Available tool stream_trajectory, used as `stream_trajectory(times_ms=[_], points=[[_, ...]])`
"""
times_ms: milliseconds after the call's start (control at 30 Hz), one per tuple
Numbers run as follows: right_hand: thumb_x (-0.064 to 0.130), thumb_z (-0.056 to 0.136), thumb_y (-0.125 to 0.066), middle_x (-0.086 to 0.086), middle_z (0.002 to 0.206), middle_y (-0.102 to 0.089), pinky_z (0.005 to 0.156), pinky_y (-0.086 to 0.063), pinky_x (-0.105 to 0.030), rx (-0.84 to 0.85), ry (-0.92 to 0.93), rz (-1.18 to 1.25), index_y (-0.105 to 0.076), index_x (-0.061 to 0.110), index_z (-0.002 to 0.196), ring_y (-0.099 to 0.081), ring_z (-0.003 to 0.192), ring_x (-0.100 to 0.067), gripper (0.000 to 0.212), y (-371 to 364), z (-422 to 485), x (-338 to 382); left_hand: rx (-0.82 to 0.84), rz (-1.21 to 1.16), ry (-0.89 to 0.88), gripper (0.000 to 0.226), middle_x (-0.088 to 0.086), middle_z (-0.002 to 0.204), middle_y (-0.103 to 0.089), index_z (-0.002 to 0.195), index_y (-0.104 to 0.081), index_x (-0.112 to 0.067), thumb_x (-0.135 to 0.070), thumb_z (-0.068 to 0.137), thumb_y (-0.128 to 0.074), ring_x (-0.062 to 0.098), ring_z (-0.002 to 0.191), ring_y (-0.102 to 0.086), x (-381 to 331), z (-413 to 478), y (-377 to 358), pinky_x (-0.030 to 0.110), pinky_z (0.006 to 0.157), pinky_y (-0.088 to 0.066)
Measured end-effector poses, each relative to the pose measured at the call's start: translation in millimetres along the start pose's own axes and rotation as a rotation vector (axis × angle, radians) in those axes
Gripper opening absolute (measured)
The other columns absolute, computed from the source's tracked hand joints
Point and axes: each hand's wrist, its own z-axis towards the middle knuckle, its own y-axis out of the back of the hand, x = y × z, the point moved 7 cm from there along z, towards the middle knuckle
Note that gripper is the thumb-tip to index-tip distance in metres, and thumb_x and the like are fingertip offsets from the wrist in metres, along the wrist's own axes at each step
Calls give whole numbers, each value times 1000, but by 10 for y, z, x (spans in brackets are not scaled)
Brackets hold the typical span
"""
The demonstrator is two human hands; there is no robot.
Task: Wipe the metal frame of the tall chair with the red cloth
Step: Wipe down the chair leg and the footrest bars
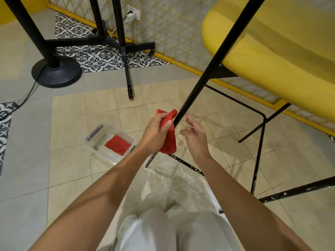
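Looks like wiping the tall chair's (272, 57) metal frame leg (204, 77); next calls for rubbing down it. One chair, one clear box (105, 153), two hands, two cloths: left hand (156, 132) gripping the red cloth (169, 140) right beside the leg, right hand (196, 134) spread, empty, spare cloth (117, 144) in the box.

Free room: bare beige tiled floor (72, 115) lay open left of the slanted black metal chair leg (208, 73).
Obstacles: broad yellow padded seat (272, 51) overhung the right; thin black footrest bars (235, 100) crossed beneath; clear plastic bin (121, 131) sat low-left; round black stand base (56, 71) stood well apart.
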Motion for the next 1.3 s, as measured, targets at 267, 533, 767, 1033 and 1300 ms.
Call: stream_trajectory(times_ms=[267, 533, 767, 1033, 1300], points=[[7, 87, -53, 10, 137, -44, 86, -34, -20, 22, -31, -14, -44, 32, 136, -45, 120, -7, 56, -82, 26, -122, -61, 84, 57, 30, 6, 101, -61, 124, -56, -25, -32, 98, -43, 19, 92, -55, 402, 46, -144, 23, 72, -40], [8, 88, -53, 11, 139, -43, 71, -37, -12, 34, -33, 3, -46, 33, 133, -44, 117, -4, 53, -54, 31, -135, -139, -169, 63, 32, 0, 111, -62, 127, -56, -34, -38, 96, -47, 17, 102, -58, 411, -4, -159, 30, 87, -49], [5, 87, -54, 9, 136, -45, 73, -35, -11, 36, -62, 30, -49, 33, 129, -45, 116, -5, 51, -74, 14, -237, -116, 12, 63, 33, 9, 98, -59, 126, -54, -33, -38, 99, -36, 23, 93, -56, 620, 92, -228, 29, 78, -42], [5, 86, -55, 8, 137, -44, 73, -33, -10, 39, -98, -11, -49, 32, 130, -44, 116, -5, 52, -20, 90, -318, -130, 33, 78, 33, 8, 105, -55, 127, -55, -31, -35, 100, -34, 19, 95, -54, 568, 115, -116, 31, 84, -47], [5, 85, -53, 9, 136, -45, 74, -35, -11, 42, -89, 15, -49, 32, 129, -45, 116, -4, 52, -84, 130, -349, -159, -24, 100, 37, 6, 112, -51, 133, -49, -31, -37, 99, -37, 18, 102, -51, 588, 34, -245, 29, 89, -42]])
